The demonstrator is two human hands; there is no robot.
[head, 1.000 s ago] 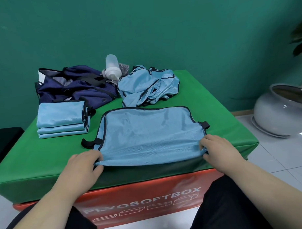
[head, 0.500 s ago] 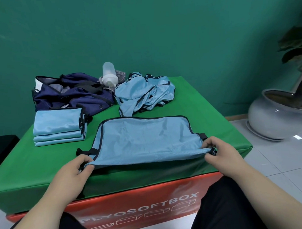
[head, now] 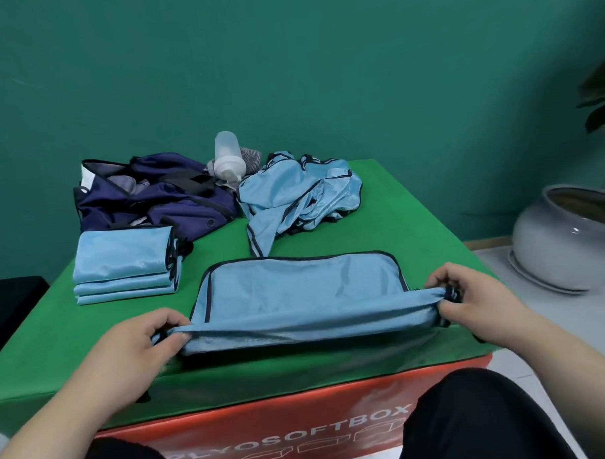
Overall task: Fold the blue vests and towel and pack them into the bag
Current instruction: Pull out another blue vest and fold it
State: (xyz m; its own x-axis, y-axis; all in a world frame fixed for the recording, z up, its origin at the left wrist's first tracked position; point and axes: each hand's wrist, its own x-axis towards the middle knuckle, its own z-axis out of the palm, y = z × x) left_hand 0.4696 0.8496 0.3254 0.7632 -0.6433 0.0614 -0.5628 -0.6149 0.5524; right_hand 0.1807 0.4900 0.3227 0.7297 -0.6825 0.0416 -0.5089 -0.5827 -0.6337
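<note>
Vest being folded [head: 296, 288]: lies flat on the near middle of the green table [head: 414, 218], with its near edge raised off the top and stretched between both hands.
Left hand [head: 137, 345]: thumb and curled fingers pinch the near left corner.
Right hand [head: 478, 302]: pinches the near right corner, bunched together with a black strap.
Change: a second ago that edge lay on the table under the hands; now it is lifted and drawn taut (the far edge has stayed down).
Meaning: probably the start of carrying the near half over toward the far edge.
Folded stack [head: 124, 266]: three layers, left of this vest, touching the bag.
Crumpled vests [head: 300, 198]: far middle, not yet folded.
Bag [head: 156, 196]: far left, open; packing looks some way off.
</note>
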